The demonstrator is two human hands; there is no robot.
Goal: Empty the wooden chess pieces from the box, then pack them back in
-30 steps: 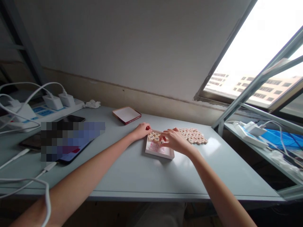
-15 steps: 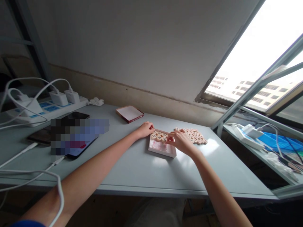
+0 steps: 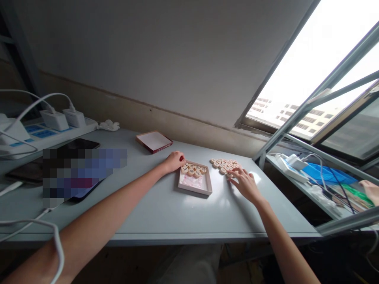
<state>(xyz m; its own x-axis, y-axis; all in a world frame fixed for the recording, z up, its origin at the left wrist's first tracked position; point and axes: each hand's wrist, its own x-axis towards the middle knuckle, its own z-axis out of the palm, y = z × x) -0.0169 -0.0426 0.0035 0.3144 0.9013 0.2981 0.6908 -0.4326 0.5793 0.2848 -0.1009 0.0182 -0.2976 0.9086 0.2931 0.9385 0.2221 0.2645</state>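
Note:
A shallow white box [image 3: 195, 192] stands on the grey desk with several round wooden pieces [image 3: 191, 170] in its back part and a pink-and-white packet [image 3: 192, 181] in front of them. My left hand [image 3: 174, 161] is at the box's back left corner, its fingers closed; what they hold, if anything, is too small to make out. To the right of the box lies a group of round wooden pieces [image 3: 225, 163]. Over the front right of that group is my right hand [image 3: 245, 183], fingers apart, fingertips at the pieces.
A red-edged box lid [image 3: 154, 141] lies behind and left. Phones [image 3: 85, 144], a white power strip [image 3: 53, 134] and cables fill the left side. On the right stand a metal frame and a shelf [image 3: 308, 189]; another person's hand [image 3: 370, 191] shows there.
My right hand has left the box and moved right to the loose pieces, its fingers now spread. My left hand stays at the box corner. The view has shifted; another person's hand has appeared at right.

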